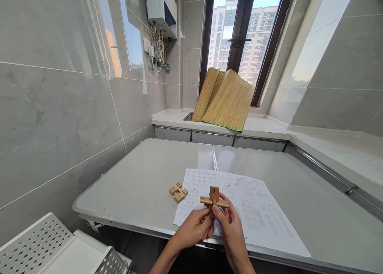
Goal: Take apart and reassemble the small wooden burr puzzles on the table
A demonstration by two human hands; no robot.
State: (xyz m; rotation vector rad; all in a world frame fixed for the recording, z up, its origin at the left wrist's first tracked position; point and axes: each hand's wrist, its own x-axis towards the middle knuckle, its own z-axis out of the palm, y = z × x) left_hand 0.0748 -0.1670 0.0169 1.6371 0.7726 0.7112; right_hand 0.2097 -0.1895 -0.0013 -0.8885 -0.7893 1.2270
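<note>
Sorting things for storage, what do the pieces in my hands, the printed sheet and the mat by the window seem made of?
Held pieces: probably wood, smooth, warm brown with a slight sheen.
Printed sheet: apparently paper, thin, white and mostly matte.
Mat: likely bamboo or straw, given its tan, finely lined surface; I can't tell which.

Extends both bare forearms [169, 253] from below, slanting toward each other; holds the left hand [196, 226] curled low, fingers bent inward; holds the right hand [229, 220] close beside, more upright, thumb forward, fingers gripping behind.
</note>
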